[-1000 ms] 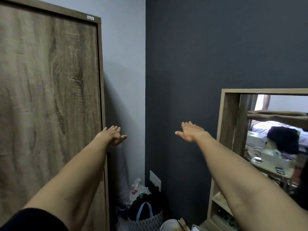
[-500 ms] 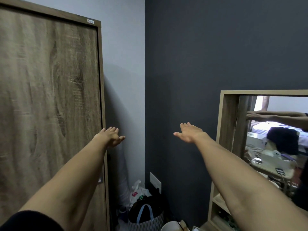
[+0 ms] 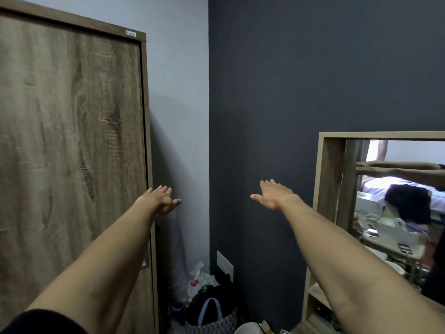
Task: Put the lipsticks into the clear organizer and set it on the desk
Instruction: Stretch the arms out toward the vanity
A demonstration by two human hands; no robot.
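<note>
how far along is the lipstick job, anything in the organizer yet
Nothing looks done: no lipsticks or clear organizer are in view. The left hand and right hand are stretched forward, open and empty, toward the wall corner beside the wardrobe and mirror. The whole task remains.

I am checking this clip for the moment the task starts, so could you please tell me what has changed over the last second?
Almost nothing. The view has tilted up slightly, so the left hand and right hand sit a touch lower in the picture. Both remain stretched forward, open and empty. The wardrobe, mirror and bag on the floor are unmoved; no lipsticks or organizer show.
</note>
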